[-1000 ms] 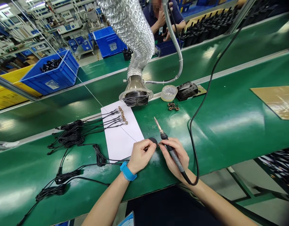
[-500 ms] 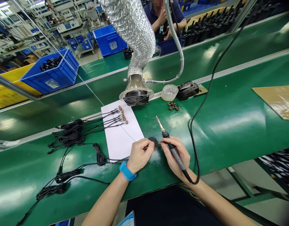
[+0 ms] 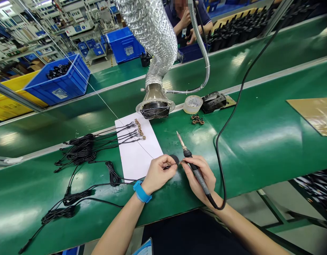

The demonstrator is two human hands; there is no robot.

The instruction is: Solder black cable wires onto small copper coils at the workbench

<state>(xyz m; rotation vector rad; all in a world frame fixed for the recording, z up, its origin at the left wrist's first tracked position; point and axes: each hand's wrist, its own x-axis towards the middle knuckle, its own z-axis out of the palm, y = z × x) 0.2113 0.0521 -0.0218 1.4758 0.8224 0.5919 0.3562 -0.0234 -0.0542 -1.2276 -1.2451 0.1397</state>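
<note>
Black-handled, metal-tipped soldering iron [image 3: 195, 170] in the right hand [image 3: 208, 177], thin dark wire [image 3: 167, 166] in the left hand [image 3: 158, 174].
Left thumb and finger are pinched together on that wire, round black disc [image 3: 175, 158] just past them; right hand's wrapped around the iron, fingertips closed on a tiny copper-coloured bit [image 3: 182, 162]. White paper sheet [image 3: 135, 161] lies beyond the left hand.
</note>
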